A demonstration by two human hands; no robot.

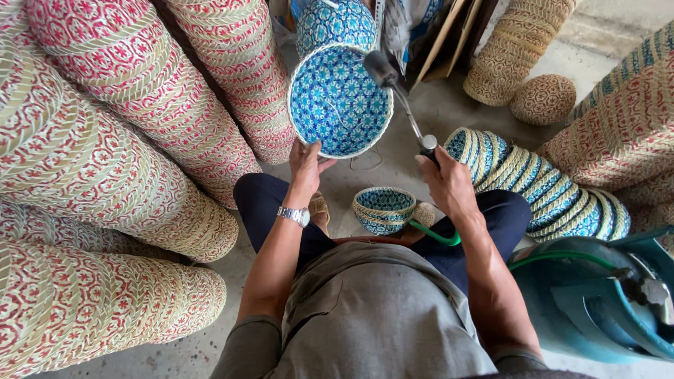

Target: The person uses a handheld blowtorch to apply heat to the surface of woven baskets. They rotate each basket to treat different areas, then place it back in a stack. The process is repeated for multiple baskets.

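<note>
Centrally, left hand (306,163) grips rim of blue woven basket (338,100); right hand (448,184) clenched around gas torch (401,95), nozzle at basket's upper right rim.

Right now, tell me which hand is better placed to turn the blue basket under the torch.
Left. The left hand already grips the rim of the blue woven basket, so it could probably rotate it. The right hand is occupied holding the gas torch, aimed at the basket's rim.
</note>
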